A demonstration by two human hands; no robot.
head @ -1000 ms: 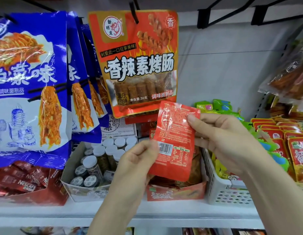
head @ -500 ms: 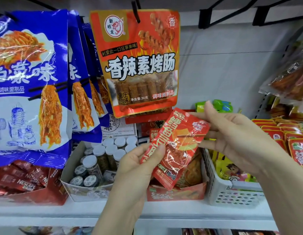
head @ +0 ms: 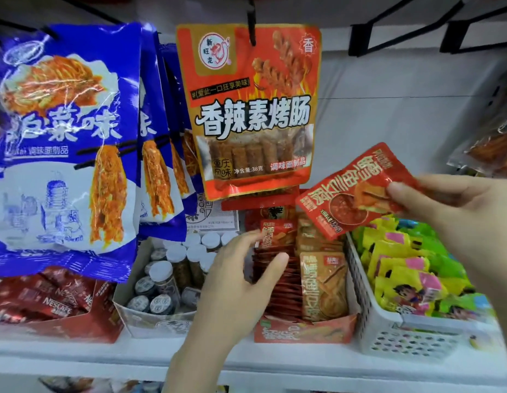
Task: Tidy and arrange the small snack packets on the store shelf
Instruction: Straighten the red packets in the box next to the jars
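Since half a second ago the left hand has let go of the red packet and dropped to the display box; the right hand alone now carries the packet, further right and higher.

At the left of the frame, blue bags (head: pixel 62 143) hang over a red coffee carton (head: pixel 56 304). Next, a box of small jars (head: pixel 161 282) stands on the shelf edge (head: pixel 105 361), touching the carton. A large orange bag (head: pixel 252 109) hangs at upper centre.

The left hand (head: pixel 235 282), fingers spread and relaxed, holds nothing and reaches over the rows of packets standing in the red display box (head: pixel 306 333) at lower centre. Whether its fingertips touch the packets cannot be told.

The red packet (head: pixel 351 191), tilted, is in the air above the display box's right side. The right hand (head: pixel 459 219) pinches its right edge between thumb and fingers.

A white basket (head: pixel 388 336) of yellow-green packets sits just beside the box, at lower right. Bare wall lies open above it.
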